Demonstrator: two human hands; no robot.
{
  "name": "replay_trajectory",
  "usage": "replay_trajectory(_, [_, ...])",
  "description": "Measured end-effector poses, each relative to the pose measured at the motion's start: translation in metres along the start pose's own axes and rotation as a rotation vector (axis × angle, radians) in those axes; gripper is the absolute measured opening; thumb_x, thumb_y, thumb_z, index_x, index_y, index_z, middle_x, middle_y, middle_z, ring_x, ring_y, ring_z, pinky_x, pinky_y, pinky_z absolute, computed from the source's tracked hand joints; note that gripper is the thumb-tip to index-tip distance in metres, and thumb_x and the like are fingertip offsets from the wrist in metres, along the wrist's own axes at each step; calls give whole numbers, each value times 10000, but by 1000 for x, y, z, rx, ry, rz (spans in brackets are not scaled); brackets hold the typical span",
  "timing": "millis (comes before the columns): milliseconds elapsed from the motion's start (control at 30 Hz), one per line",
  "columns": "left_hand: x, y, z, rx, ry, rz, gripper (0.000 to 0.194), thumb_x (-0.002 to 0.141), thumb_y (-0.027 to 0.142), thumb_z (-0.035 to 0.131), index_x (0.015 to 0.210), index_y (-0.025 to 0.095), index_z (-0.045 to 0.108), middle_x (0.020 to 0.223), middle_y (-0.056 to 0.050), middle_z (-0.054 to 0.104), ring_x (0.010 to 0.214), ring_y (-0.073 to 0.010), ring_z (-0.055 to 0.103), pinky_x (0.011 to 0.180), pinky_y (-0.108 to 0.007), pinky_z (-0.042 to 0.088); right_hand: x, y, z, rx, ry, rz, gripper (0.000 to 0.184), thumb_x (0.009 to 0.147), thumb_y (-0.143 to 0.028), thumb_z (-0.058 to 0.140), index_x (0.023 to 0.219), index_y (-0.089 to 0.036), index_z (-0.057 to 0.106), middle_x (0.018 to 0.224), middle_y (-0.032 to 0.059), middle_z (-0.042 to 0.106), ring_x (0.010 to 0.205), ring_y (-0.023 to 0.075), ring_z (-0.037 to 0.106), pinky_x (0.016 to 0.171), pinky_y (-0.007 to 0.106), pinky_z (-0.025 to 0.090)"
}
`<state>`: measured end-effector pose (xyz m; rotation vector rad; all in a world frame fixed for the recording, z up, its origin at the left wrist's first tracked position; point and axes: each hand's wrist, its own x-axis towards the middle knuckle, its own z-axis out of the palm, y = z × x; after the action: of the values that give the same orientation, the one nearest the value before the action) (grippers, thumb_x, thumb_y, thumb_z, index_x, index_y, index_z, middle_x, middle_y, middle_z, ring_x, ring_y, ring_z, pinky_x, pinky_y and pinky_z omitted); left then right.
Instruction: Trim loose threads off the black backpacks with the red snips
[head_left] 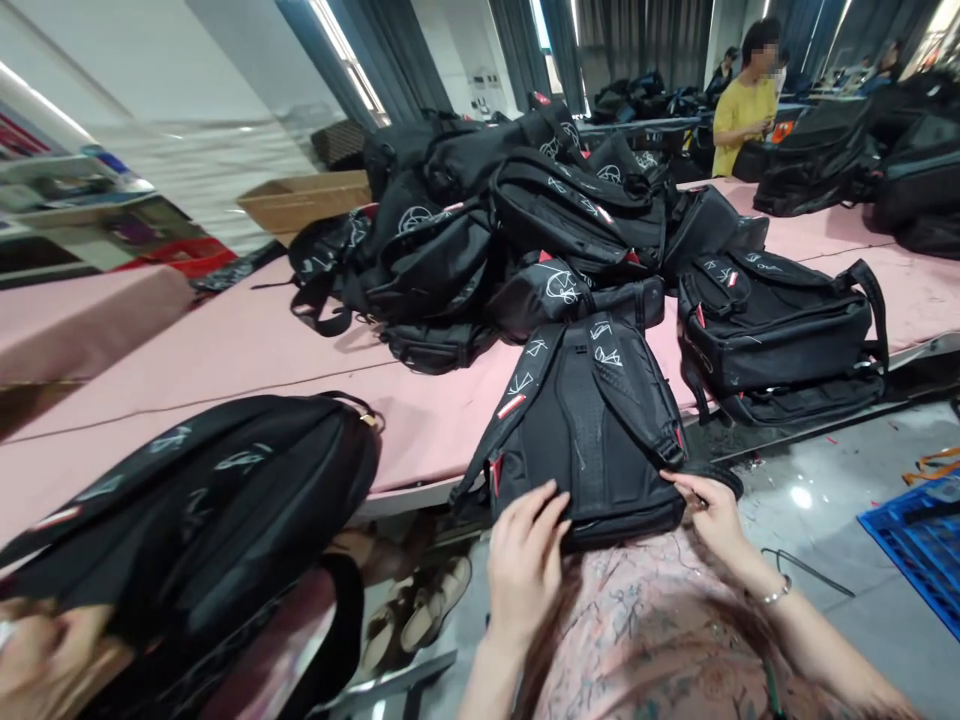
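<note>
Pinching right hand (709, 510): thumb and fingers close on the backpack's lower right corner; the exact part gripped is too small to tell.
Left hand (527, 540): fingers extended over the lower left edge, touching without clenching — probably to steady it.
Backpack (589, 440): lower centre of the frame, straps up, its near end overhanging the table edge, perhaps so both corners lie within reach.
Co-worker's hand (56, 650): lower left corner, at a second black bag (247, 500); too blurred to tell its grip.
Pink table (427, 405): carries the bags across the frame.
Boxy bag (780, 330): right of centre, apparently set aside for working room.
Heap of black bags (442, 260): upper centre — likely stacked to save space.
Person in yellow (742, 115): upper right, beyond the table.
</note>
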<state>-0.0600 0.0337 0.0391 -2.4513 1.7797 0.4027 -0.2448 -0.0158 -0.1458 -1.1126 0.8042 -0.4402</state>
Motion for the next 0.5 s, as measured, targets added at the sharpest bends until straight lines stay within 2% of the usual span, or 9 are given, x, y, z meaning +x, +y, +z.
replay_trajectory(100, [-12,26,15,-135,13,-12,277,784,64,546,1041,169,558,933,-42,548,872,-136,485,773,-287,398,-7,-1,18,61,58,31,254,871,-187,467,1072,-220,619,1025,0,597,879,81,587,745,170,476])
replay_trajectory(233, [-25,48,46,-67,-60,-38,174,781,238,611,927,168,547,790,3,556,724,-145,446,680,-290,324,-14,-5,39,111,9,-26,295,865,-136,469,1131,-207,574,1041,2,591,943,74,572,827,160,467])
replay_trajectory(333, [-36,45,60,4,-5,-95,198,798,331,581,902,168,535,756,-15,532,707,-170,414,660,-294,297,-17,-9,50,101,11,-75,264,859,-106,460,1080,-168,590,1013,21,600,920,82,583,808,155,479])
replay_trajectory(400, [-43,40,62,1,38,-109,187,827,309,538,941,161,527,767,-33,527,719,-177,413,670,-296,299,-16,-15,56,84,2,-89,257,851,-99,469,1067,-166,593,1008,16,602,925,84,582,828,157,473])
replay_trajectory(500, [-52,30,60,14,94,-150,128,824,238,532,919,154,512,715,-33,505,678,-164,404,645,-281,290,-10,-30,62,86,-84,-161,299,843,-81,462,1100,-181,579,1034,4,592,951,82,572,853,157,463])
